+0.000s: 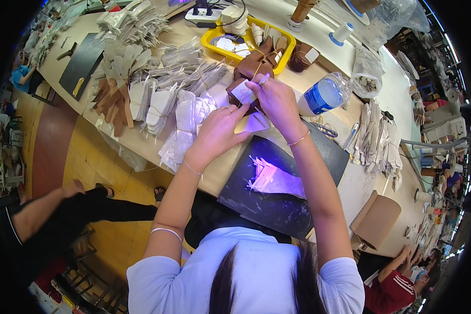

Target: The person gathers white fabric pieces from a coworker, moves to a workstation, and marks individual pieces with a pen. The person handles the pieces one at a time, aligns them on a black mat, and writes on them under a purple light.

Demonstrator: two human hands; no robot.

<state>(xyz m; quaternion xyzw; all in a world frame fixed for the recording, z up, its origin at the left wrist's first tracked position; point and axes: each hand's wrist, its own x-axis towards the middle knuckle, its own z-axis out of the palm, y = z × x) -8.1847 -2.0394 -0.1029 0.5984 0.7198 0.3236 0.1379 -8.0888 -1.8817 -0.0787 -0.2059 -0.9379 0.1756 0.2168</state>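
Just beyond the black cutting mat, both hands work at a bundle of brown pieces [254,68] with a small white slip [242,92] on it. My left hand [218,130] grips the bundle's near left side, fingers curled against it. My right hand [275,100] is closed at its right side, thumb and fingers pinched together beside the slip. A thin band seems to run round the bundle; the fingers partly hide it. Below the fingertips shows a pale, flat piece [252,123]. A fan of pale strips [269,178], lit purple, lies on the black mat [246,201].
Several tied stacks of pale pieces [186,123] crowd the table's left. Behind stands a yellow tray [210,39] of parts. A plastic bottle [323,95] is right of my right hand, more bundles [374,137] beyond it. A person's arm [44,206] shows lower left.
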